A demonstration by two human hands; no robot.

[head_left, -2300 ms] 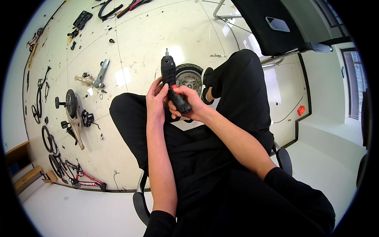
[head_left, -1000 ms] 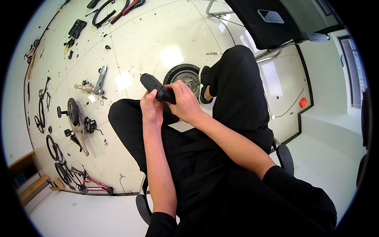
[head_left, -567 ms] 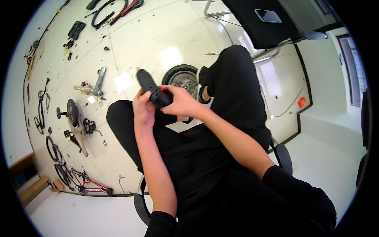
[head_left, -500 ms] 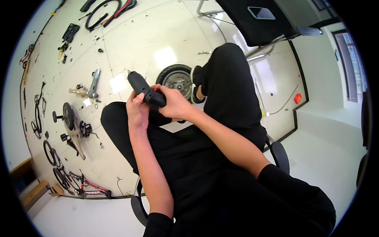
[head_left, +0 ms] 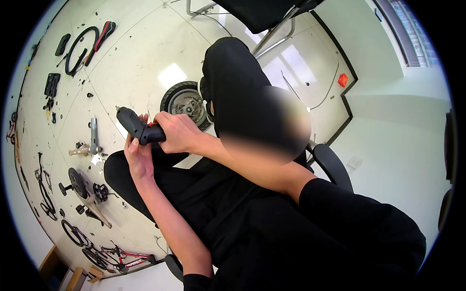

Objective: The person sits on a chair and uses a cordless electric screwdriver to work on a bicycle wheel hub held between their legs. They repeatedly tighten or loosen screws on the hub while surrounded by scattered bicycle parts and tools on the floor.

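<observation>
The pale tiled floor (head_left: 141, 58) carries bicycle parts, mainly along the left side, with a black chair (head_left: 257, 17) at the upper edge. The wheel (head_left: 188, 107) lies flat beside the person's right shoe. The black power screwdriver (head_left: 127, 120) is held in front of the left knee, body angled to the handle, tip directed up and left. The right hand (head_left: 177, 133) is closed around the handle. The left hand (head_left: 138, 157) supports the tool near its bend, thumb and fingers in contact.

Work state, judged from the layout: the wheel lies detached from any frame, tyre and hub together. A beige frame assembly (head_left: 99, 213) and a grey metal part (head_left: 93, 136) lie separately; the red bicycle frame (head_left: 133, 254) stands further off. The screwdriver tip appears to engage no fastener. Outstanding work on these parts cannot be determined.
</observation>
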